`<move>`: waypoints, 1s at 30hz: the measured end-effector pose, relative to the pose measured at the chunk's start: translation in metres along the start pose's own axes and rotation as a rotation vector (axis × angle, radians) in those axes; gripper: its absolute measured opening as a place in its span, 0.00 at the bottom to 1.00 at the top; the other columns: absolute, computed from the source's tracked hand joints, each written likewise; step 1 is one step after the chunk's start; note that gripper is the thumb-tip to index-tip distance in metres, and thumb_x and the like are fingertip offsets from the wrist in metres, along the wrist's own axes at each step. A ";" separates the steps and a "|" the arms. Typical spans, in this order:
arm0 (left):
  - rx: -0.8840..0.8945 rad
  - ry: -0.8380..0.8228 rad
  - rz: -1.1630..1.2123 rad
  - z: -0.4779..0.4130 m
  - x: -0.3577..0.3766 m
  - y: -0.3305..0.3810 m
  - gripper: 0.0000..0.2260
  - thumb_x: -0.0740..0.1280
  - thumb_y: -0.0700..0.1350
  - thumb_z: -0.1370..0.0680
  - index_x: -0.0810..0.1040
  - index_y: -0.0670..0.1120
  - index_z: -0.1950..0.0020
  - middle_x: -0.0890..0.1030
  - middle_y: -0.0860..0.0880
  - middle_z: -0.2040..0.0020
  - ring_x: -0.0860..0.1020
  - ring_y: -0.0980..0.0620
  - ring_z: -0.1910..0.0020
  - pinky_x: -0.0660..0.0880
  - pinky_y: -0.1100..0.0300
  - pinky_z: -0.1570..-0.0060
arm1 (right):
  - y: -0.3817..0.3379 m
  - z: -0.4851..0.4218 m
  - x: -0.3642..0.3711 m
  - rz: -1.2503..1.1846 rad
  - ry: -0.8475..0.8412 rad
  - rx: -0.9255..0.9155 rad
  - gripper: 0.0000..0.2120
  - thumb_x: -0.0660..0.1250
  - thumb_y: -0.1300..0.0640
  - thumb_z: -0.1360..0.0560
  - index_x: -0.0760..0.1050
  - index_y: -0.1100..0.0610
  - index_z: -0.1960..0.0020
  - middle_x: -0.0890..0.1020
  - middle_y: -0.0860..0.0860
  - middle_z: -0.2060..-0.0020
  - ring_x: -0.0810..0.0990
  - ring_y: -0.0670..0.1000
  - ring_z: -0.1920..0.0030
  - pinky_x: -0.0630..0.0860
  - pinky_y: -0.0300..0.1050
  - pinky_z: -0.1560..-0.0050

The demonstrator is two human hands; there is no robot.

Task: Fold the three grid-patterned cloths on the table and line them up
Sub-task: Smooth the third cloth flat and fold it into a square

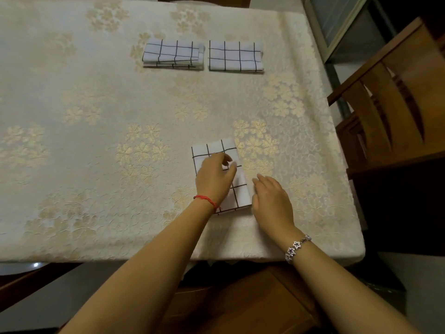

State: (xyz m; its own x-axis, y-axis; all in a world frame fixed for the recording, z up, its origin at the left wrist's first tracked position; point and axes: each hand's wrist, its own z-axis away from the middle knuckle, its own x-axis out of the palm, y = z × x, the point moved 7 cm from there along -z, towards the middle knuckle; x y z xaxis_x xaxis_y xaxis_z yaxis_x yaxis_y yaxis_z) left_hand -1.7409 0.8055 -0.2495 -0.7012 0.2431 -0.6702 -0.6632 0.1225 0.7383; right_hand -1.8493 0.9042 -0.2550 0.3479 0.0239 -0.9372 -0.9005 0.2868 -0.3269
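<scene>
Your left hand [215, 179] lies on top of the white folded cloth with a black grid [214, 148], its fingers bent and the thumb close to the fingertips; you cannot tell whether they pinch the fabric or only rest on it. A thin red string bracelet [207, 201] circles that wrist. Your right hand [272, 198] is relaxed, with its fingers nearly straight, holding nothing and set against the cloth's right edge, and a silver flower-link bracelet [298, 247] sits on its wrist. This cloth lies near the table's front edge, slightly tilted. Well apart from it, toward the far side, two more folded grid cloths lie side by side with a narrow gap between them: the left one [172, 54] with uneven layers showing, the right one [234, 55] neater. All rest on a cream tablecloth with a pale gold flower pattern [96, 97]. A brown wooden chair [397, 92] stands at the table's right, and another wooden seat [240, 304] is below your arms. A pale-framed glass panel [342, 20] stands in the far right corner.
</scene>
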 end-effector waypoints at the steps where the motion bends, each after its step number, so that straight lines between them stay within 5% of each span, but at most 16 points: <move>1: 0.047 0.048 -0.031 -0.002 -0.008 -0.004 0.09 0.64 0.47 0.23 0.78 0.44 0.47 0.79 0.48 0.50 0.75 0.48 0.49 0.72 0.54 0.51 | -0.002 -0.001 -0.001 -0.016 -0.007 -0.010 0.20 0.57 0.63 0.23 0.67 0.62 0.31 0.67 0.56 0.29 0.63 0.56 0.29 0.61 0.50 0.30; 5: 0.116 0.090 -0.185 -0.015 -0.023 -0.027 0.11 0.64 0.43 0.23 0.78 0.44 0.42 0.76 0.44 0.38 0.70 0.44 0.37 0.66 0.51 0.41 | -0.021 -0.007 0.000 -0.056 -0.065 -0.119 0.23 0.54 0.61 0.21 0.58 0.60 0.26 0.59 0.54 0.25 0.54 0.54 0.25 0.54 0.48 0.26; 10: 0.060 -0.103 -0.322 -0.037 -0.011 -0.045 0.22 0.62 0.44 0.22 0.65 0.44 0.28 0.65 0.43 0.27 0.61 0.44 0.28 0.58 0.49 0.30 | -0.026 -0.014 0.019 0.035 -0.190 -0.103 0.27 0.51 0.54 0.19 0.44 0.58 0.24 0.47 0.53 0.23 0.44 0.51 0.24 0.46 0.46 0.26; 22: -0.138 0.011 -0.370 -0.028 -0.041 -0.054 0.13 0.62 0.53 0.23 0.76 0.46 0.45 0.80 0.47 0.49 0.72 0.45 0.43 0.59 0.49 0.40 | -0.017 -0.020 0.018 0.011 -0.190 -0.004 0.28 0.53 0.55 0.20 0.47 0.59 0.24 0.51 0.53 0.24 0.45 0.53 0.24 0.47 0.48 0.26; 30: -0.391 0.279 -0.108 0.022 -0.074 -0.093 0.08 0.61 0.51 0.22 0.72 0.47 0.53 0.76 0.50 0.64 0.74 0.46 0.59 0.55 0.59 0.52 | -0.032 -0.018 0.012 -0.002 -0.109 -0.030 0.27 0.52 0.54 0.19 0.48 0.58 0.24 0.50 0.52 0.23 0.44 0.51 0.24 0.44 0.48 0.26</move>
State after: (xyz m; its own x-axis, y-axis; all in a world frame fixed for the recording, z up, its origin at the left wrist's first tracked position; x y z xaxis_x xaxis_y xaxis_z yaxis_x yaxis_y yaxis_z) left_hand -1.6214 0.7973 -0.2672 -0.6312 -0.0246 -0.7752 -0.7468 -0.2506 0.6160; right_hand -1.8207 0.8777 -0.2577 0.3745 0.1282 -0.9183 -0.9066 0.2586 -0.3336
